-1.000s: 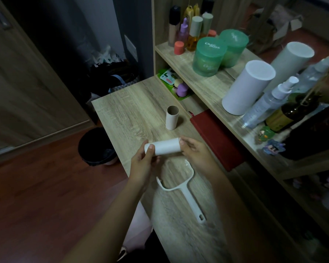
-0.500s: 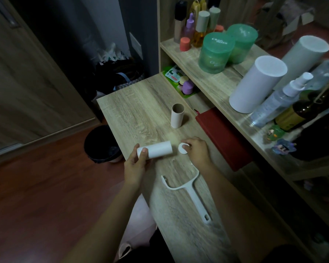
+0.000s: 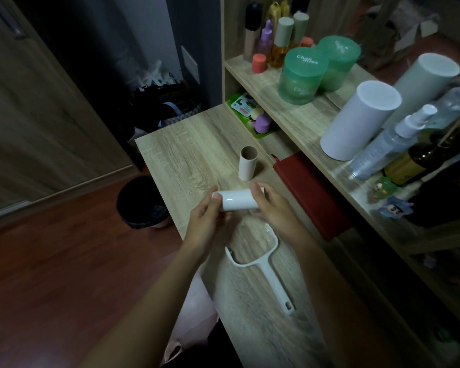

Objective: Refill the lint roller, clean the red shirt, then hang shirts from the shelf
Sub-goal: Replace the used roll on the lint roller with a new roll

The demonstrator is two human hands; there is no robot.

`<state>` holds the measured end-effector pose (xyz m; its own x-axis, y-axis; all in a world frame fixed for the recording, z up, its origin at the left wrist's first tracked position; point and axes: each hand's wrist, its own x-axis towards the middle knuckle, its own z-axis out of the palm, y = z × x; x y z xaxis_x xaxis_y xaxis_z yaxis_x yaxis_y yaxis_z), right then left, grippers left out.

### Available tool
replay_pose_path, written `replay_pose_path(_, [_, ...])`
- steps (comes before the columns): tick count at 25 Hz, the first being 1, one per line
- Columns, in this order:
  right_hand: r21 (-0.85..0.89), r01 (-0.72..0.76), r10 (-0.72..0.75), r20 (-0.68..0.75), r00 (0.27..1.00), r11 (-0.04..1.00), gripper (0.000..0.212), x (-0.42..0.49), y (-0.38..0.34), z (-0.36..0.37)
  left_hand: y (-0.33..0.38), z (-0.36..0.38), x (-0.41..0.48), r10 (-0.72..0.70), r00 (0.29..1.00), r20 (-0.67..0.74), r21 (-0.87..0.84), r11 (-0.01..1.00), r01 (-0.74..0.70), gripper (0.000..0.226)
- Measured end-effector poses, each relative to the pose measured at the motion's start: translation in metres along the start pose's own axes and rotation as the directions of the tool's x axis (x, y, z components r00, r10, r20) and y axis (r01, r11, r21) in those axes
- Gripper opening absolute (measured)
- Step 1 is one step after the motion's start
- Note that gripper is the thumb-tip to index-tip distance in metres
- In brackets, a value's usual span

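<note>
A white lint roll refill [image 3: 239,200] lies level between my two hands, above the wooden table [image 3: 186,158]. My left hand [image 3: 206,221] pinches its left end. My right hand [image 3: 272,208] covers its right end, fingers curled over it; whether it also holds a small white cap is hidden. The empty white lint roller handle [image 3: 260,266] lies flat on the table just below my hands. An empty brown cardboard core [image 3: 248,163] stands upright behind the roll. No shirts are in view.
A dark red book [image 3: 311,192] lies at the table's right edge, under the shelf [image 3: 298,120] crowded with bottles, green jars and white cylinders. A black bin [image 3: 142,203] stands on the floor to the left of the table.
My right hand left the table, where it touched a small white cap, and came back to the roll's right end. The left hand kept hold and raised the roll slightly.
</note>
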<state>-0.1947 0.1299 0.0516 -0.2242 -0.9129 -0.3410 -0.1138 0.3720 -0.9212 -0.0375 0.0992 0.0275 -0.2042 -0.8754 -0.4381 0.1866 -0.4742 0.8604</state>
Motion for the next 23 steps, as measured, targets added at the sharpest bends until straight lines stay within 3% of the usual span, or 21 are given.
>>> replay_pose_path(3, [0.064, -0.004, 0.008, -0.06, 0.998, 0.998, 0.036, -0.001, 0.002, -0.002, 0.005, 0.005, 0.001, -0.016, 0.999, 0.038, 0.001, 1.0, 0.016, 0.032])
replay_pose_path(6, [0.093, 0.026, -0.016, -0.106, 0.994, 0.995, 0.023, -0.001, 0.004, -0.005, 0.006, 0.003, 0.003, 0.038, 0.998, -0.053, 0.074, 0.997, -0.034, 0.023])
replay_pose_path(9, [0.137, 0.025, -0.004, -0.156, 0.988, 0.99, 0.013, -0.004, 0.006, -0.006, -0.003, -0.004, 0.007, 0.046, 0.993, -0.108, 0.088, 0.995, -0.037, 0.03])
replay_pose_path(11, [0.223, 0.015, 0.042, -0.246, 0.968, 0.975, 0.011, -0.005, 0.006, -0.009, -0.013, -0.01, 0.01, 0.099, 0.99, -0.105, 0.278, 0.958, -0.066, 0.038])
replay_pose_path(12, [0.262, 0.015, 0.061, -0.28, 0.958, 0.965, 0.013, -0.006, 0.004, -0.011, -0.018, -0.014, 0.012, 0.142, 0.988, -0.056, 0.465, 0.88, -0.1, 0.04])
replay_pose_path(14, [0.285, 0.028, 0.064, -0.306, 0.95, 0.958, 0.013, -0.008, 0.004, -0.014, -0.032, -0.021, 0.018, 0.22, 0.966, 0.134, 0.783, 0.574, -0.239, 0.038])
replay_pose_path(16, [0.285, 0.045, 0.049, -0.314, 0.948, 0.957, 0.008, -0.011, 0.002, -0.015, -0.042, -0.025, 0.028, 0.228, 0.933, 0.279, 0.879, 0.332, -0.343, 0.04])
replay_pose_path(18, [0.265, 0.061, 0.029, -0.325, 0.945, 0.962, 0.004, -0.011, -0.002, -0.014, -0.048, -0.03, 0.036, 0.217, 0.919, 0.329, 0.9, 0.222, -0.375, 0.045])
replay_pose_path(20, [0.239, 0.08, 0.004, -0.334, 0.943, 0.968, 0.004, -0.01, -0.008, -0.009, -0.05, -0.031, 0.037, 0.217, 0.907, 0.361, 0.886, 0.225, -0.406, 0.055])
replay_pose_path(23, [0.244, 0.098, -0.016, -0.32, 0.947, 0.965, 0.004, -0.006, -0.016, 0.012, -0.036, -0.037, 0.027, 0.295, 0.9, 0.322, 0.8, 0.423, -0.425, 0.06])
